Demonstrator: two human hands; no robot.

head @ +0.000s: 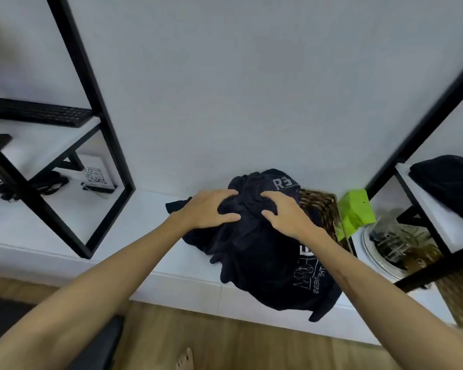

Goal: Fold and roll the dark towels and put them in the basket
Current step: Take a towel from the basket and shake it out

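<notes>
Dark towel point(265, 252), heaped on the white ledge: pale print reading "RE" at its far top edge, rest of the word hidden in a fold. Nearer, on the right side of the same heap, more pale print running sideways; only "NESS" reads, plus a sketchy outlined graphic beside it that's not legible. Small white card point(95, 175) on the left shelf carries a QR code, no readable words. Dark item on the right shelf shows a pale mark, too blurred to read.

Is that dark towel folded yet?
No. The towel is a crumpled heap hanging over the ledge, both hands gripping it.
</notes>
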